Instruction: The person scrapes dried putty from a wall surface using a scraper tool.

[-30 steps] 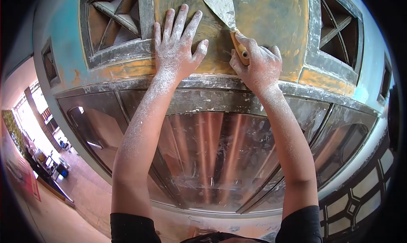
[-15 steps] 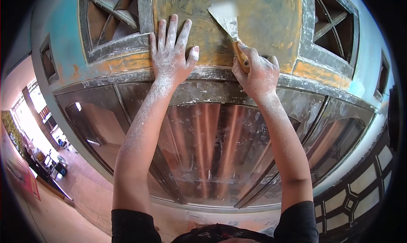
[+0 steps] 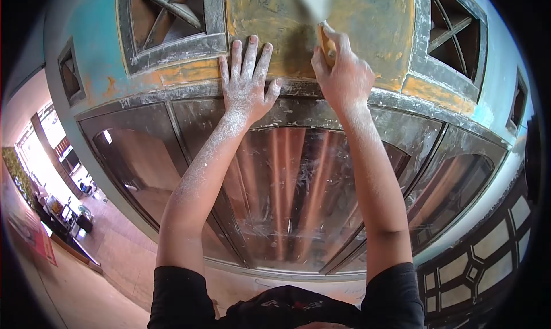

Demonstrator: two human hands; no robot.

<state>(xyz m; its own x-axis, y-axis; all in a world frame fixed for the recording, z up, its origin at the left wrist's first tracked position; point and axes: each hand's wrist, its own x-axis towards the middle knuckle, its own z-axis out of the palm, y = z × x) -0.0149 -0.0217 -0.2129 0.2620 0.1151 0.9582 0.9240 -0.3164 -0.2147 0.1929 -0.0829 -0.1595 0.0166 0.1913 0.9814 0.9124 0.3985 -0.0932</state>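
Observation:
My right hand (image 3: 345, 75) is wrapped round the yellowish handle of a putty knife (image 3: 327, 41). Its pale, wide blade points up at the wall panel (image 3: 267, 19), partly blurred. That panel is stained olive and orange, with scraped patches. My left hand (image 3: 248, 79) lies flat, fingers spread, across the panel's lower edge and the dark wooden frame beneath it. White dust coats both hands and forearms.
Vents with crossed bars, one on the left (image 3: 167, 16) and one on the right (image 3: 456, 33), flank the panel. Below is a dark-framed glass window (image 3: 287, 197) with reddish curtains behind. A bright doorway (image 3: 57, 151) opens at far left, and a dark grille (image 3: 476, 260) stands at lower right.
The putty knife and my right hand have moved up the panel. My left hand sits slightly right and lower in view, still flat. The view has shifted a little.

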